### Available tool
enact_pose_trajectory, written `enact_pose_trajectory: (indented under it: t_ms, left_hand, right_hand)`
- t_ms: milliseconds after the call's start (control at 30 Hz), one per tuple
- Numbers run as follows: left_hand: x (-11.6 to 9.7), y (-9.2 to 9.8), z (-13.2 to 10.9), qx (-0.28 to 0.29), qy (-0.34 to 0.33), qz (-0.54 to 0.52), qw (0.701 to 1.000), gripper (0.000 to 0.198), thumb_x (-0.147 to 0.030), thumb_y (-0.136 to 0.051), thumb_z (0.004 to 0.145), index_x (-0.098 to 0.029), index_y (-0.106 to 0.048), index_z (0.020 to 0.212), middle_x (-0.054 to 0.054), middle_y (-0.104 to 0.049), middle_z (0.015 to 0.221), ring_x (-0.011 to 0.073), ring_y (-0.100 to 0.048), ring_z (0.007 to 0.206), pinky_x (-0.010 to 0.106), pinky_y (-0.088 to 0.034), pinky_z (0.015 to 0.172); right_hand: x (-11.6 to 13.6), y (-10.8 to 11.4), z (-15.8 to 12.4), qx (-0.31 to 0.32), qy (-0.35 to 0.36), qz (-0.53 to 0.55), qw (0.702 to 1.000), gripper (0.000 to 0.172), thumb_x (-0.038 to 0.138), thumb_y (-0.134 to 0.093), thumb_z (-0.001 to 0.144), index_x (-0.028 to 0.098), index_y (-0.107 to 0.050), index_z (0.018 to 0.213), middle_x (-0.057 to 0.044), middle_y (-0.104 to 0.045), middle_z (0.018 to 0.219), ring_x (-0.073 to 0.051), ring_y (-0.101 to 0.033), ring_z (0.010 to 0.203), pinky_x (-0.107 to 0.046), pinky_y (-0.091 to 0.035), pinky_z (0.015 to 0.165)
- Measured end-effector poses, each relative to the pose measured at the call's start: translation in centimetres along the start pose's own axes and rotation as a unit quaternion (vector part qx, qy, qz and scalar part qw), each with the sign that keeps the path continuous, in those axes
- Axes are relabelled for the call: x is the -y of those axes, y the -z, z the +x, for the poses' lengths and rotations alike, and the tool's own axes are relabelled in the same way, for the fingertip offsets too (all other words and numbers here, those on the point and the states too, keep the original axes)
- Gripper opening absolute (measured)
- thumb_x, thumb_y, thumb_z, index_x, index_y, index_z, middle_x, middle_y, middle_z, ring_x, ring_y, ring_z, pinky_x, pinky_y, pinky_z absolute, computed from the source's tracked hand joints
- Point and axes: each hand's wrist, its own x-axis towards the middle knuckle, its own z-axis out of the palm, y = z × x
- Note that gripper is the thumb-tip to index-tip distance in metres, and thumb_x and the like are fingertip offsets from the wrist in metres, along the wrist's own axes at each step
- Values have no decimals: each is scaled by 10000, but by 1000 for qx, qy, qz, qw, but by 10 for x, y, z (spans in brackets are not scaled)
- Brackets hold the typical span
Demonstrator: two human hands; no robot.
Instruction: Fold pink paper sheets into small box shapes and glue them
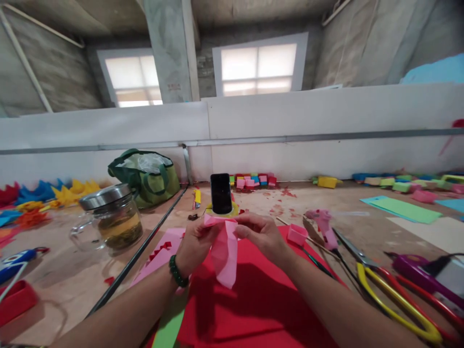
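A piece of pink paper (225,256), creased and hanging down, is held in front of me over a large red sheet (250,295). My left hand (195,241), with a dark green bead bracelet on the wrist, pinches its upper left part. The thumb and fingers of my right hand (259,237) close on its upper right edge. Just behind the paper, a black phone (221,193) stands upright in a yellow ring-shaped base. A small pink paper box (297,235) sits to the right of my right hand.
Right: a pink glue gun (324,224), large scissors (395,299) with red and yellow handles, a purple device (422,275), green paper (406,208). Left: a lidded glass mug of tea (116,222) and a green bag (152,181). Small coloured paper boxes (253,180) line the back.
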Motion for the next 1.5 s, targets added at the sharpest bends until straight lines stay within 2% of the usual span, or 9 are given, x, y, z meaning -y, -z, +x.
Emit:
enact_pose_trajectory:
  t_ms: [167, 367, 567, 700, 800, 967, 1200, 1333, 1500]
  left_hand:
    - [2, 0, 0, 10, 17, -37, 999, 223, -342, -601, 833, -154, -705, 892, 60, -715, 873, 187, -634, 841, 281, -489, 793]
    - [2, 0, 1, 13, 77, -24, 997, 228, -354, -616, 755, -141, -688, 789, 46, -665, 754, 167, -585, 722, 268, -483, 709]
    - [-1, -3, 2, 12, 49, 32, 998, 221, -330, -564, 794, -136, -648, 730, 37, -630, 722, 144, -545, 679, 234, -449, 633]
    - [-3, -3, 3, 54, -5, 83, 995, 173, -244, -523, 822, -143, -641, 744, 22, -629, 739, 135, -541, 702, 228, -444, 676]
    - [-1, -4, 3, 70, -2, 103, 992, 179, -234, -515, 828, -143, -638, 735, 12, -619, 717, 127, -534, 688, 219, -430, 660]
    - [1, -4, 3, 63, 45, 116, 990, 143, -218, -550, 774, -124, -646, 724, 11, -615, 669, 114, -505, 615, 209, -386, 565]
    - [1, -5, 2, 7, -23, 240, 971, 81, -106, -526, 698, -154, -527, 633, -18, -519, 628, 112, -448, 599, 227, -324, 566]
    - [-1, -8, -1, 12, -55, 311, 949, 142, -84, -525, 714, -160, -463, 612, -1, -507, 668, 126, -442, 644, 242, -309, 594]
    - [-3, -11, -2, 51, -59, 312, 947, 126, -69, -505, 749, -145, -546, 658, 26, -569, 721, 140, -483, 694, 251, -337, 635]
  right_hand:
    - [0, 2, 0, -5, 47, -53, 997, 197, 372, -682, 790, 197, -753, 733, -39, -678, 760, -146, -633, 692, -273, -551, 637]
    - [-2, 2, -1, 5, 60, -79, 995, 224, 376, -627, 831, 188, -721, 755, -42, -659, 767, -148, -619, 698, -269, -541, 638]
    - [-1, 5, 0, 8, 55, -125, 991, 219, 329, -562, 860, 179, -671, 745, -29, -633, 737, -143, -572, 695, -259, -474, 643]
    - [2, 6, 0, 14, 22, -152, 988, 193, 317, -566, 835, 177, -663, 743, -19, -628, 716, -145, -563, 700, -254, -446, 644]
    - [-4, 8, 3, 10, -3, -151, 989, 187, 318, -591, 804, 169, -653, 712, -21, -624, 686, -147, -556, 668, -260, -443, 628]
    - [-13, 14, 7, 49, -19, -146, 988, 265, 361, -519, 850, 167, -648, 722, -26, -628, 714, -153, -560, 707, -278, -454, 681]
    - [-5, 5, 2, 70, -79, -141, 984, 194, 308, -553, 801, 165, -651, 889, -48, -673, 861, -164, -607, 776, -279, -475, 693]
    - [-6, -5, -2, 12, -60, -278, 959, 233, 111, -587, 704, 182, -651, 916, -54, -699, 919, -178, -632, 791, -290, -483, 703]
    - [-9, -5, -5, -39, 6, -404, 914, 101, 154, -629, 753, 203, -701, 803, -48, -727, 865, -203, -647, 814, -326, -469, 763]
